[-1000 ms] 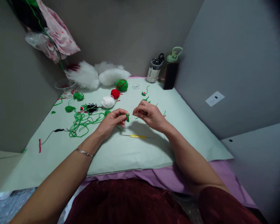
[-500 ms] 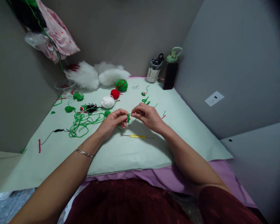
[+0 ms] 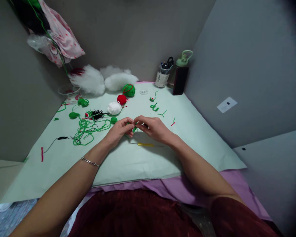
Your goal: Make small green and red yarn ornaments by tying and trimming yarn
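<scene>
Compared with half a second ago, the right hand has come leftward, so that its fingertips meet the left hand. On the pale sheet lie, from left to right, tangled green yarn, a white ball and a yellow-handled tool, with a grey wall standing at right. Left thumb and fingers pinch a small green piece above the sheet, between both hands, and the right hand, its back upward, is closed on a thin dark tool (mostly hidden by its fingers).
</scene>
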### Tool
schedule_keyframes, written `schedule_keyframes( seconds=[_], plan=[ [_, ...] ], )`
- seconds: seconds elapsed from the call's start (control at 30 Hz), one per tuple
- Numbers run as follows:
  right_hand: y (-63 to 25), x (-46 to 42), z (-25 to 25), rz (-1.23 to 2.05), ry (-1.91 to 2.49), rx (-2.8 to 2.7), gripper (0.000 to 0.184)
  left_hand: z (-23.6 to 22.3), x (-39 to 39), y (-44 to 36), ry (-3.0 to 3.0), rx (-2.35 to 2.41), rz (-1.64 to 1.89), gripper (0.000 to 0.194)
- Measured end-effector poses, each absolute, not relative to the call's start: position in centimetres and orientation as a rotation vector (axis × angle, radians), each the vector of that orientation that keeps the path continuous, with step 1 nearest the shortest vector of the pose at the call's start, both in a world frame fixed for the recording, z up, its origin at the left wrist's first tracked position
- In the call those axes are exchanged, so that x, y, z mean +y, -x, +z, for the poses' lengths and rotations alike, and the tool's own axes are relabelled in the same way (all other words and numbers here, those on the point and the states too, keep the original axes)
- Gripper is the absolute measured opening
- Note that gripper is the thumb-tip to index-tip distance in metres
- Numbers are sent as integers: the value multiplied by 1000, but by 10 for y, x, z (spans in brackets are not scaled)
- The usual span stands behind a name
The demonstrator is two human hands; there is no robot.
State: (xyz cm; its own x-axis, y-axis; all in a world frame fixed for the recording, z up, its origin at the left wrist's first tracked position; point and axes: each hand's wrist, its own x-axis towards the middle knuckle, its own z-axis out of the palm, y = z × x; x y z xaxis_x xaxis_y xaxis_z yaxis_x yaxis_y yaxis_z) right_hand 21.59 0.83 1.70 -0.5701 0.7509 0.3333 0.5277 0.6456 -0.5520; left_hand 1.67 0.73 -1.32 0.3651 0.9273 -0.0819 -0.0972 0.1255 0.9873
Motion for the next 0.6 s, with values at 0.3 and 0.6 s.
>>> schedule_keyframes(
  seconds=[0.3, 0.6],
  plan=[
    [-212, 8, 14, 425, 1054, -2331, 11, -16, 6, -19, -1258, 923, 834, 26],
    [-202, 4, 4, 310, 831, -2168, 15, -12, 7, -15, -1247, 858, 831, 21]
  ],
)
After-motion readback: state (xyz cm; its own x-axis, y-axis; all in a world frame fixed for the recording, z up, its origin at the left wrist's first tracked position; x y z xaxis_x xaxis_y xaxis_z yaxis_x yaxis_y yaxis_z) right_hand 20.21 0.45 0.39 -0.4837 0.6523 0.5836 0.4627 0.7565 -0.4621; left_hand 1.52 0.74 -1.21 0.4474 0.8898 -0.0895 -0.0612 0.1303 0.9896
